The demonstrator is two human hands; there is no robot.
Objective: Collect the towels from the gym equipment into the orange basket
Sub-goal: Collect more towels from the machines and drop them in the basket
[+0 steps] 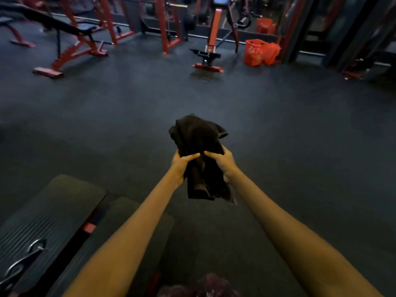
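Nearest to me, at lower left, the ribbed black bench pad (49, 213) with a metal ring lying on it; my forearms reach out above its right edge. In front of me, my left hand (182, 166) and right hand (222, 162) are both curled tight around a bunched dark towel (199, 136), thumbs nearly meeting at its middle. Part of the cloth bulges above my grip and a loose flap hangs below it, clear of the floor.

Beyond the towel, an open stretch of dark rubber floor (289, 125). At the far side, on the floor to my right, stands the orange basket (254, 53), with an orange bag slumped against it and the red foot of a machine (207, 67) just to its left.

Risks, as I judge them: the hanging flap may slip free or drag if my grip loosens; the machine foot could trip me near the basket; a toss from here would likely fall short.
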